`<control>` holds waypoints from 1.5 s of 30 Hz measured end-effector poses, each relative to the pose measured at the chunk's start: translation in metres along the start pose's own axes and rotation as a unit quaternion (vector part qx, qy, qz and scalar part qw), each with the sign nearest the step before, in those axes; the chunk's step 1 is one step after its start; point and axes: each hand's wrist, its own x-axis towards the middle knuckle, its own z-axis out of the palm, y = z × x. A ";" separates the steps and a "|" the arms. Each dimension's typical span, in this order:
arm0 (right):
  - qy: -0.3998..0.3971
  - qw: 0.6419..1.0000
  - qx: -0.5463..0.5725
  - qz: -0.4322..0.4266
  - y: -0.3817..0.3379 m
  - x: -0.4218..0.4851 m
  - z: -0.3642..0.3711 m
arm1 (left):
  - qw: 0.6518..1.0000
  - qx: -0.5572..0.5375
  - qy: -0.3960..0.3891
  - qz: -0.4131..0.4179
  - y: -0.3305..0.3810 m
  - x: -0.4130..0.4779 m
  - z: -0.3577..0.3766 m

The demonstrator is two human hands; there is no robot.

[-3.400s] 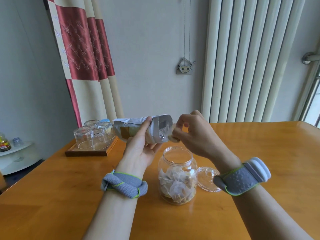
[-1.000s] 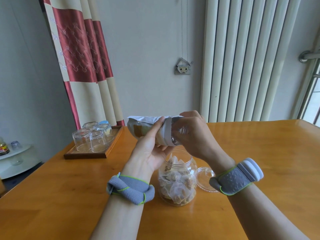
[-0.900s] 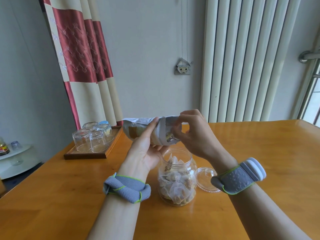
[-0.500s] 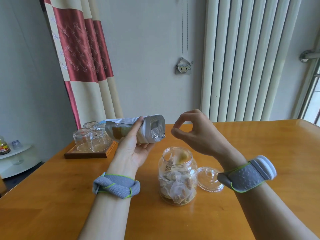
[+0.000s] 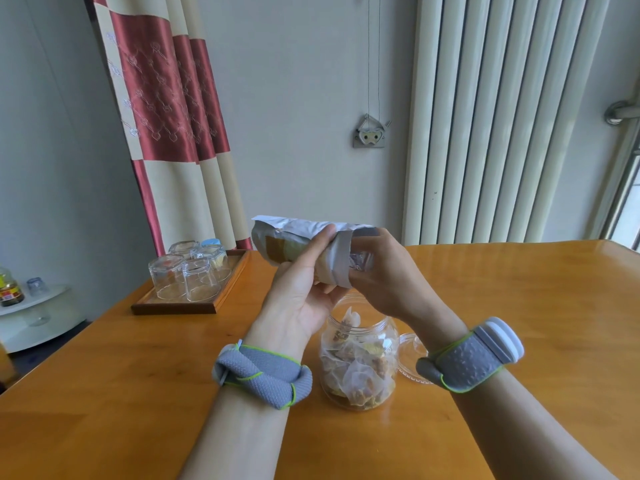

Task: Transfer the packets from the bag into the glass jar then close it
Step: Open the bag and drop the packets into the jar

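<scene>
We hold the bag (image 5: 304, 247) sideways, left hand (image 5: 304, 292) clamped round it, right hand (image 5: 384, 275) with fingers (image 5: 360, 249) inside its mouth, just above the open jar (image 5: 358, 355). Next: pinch a packet, drop it below.

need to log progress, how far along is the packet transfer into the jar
Partly done: the glass jar already holds a pile of packets. In hand: the left hand holds the bag over the jar while the right hand reaches into its mouth. Left: any remaining packets, then the lid, lying beside the jar.
</scene>
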 end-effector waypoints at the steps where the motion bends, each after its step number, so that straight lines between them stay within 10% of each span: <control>1: 0.002 1.000 -0.002 0.004 0.000 0.001 0.000 | 1.000 0.004 -0.003 -0.001 -0.001 -0.001 0.002; 21: 0.087 0.996 0.014 -0.019 0.002 0.001 0.007 | 1.000 0.006 -0.011 -0.004 -0.004 -0.004 0.007; 40: -0.152 0.982 -0.052 0.097 0.003 -0.004 -0.041 | 0.995 -0.020 0.085 0.037 0.021 0.009 -0.026; 45: -0.063 0.978 0.147 0.133 -0.003 -0.004 -0.026 | 0.993 -0.006 0.097 0.069 0.021 0.008 -0.024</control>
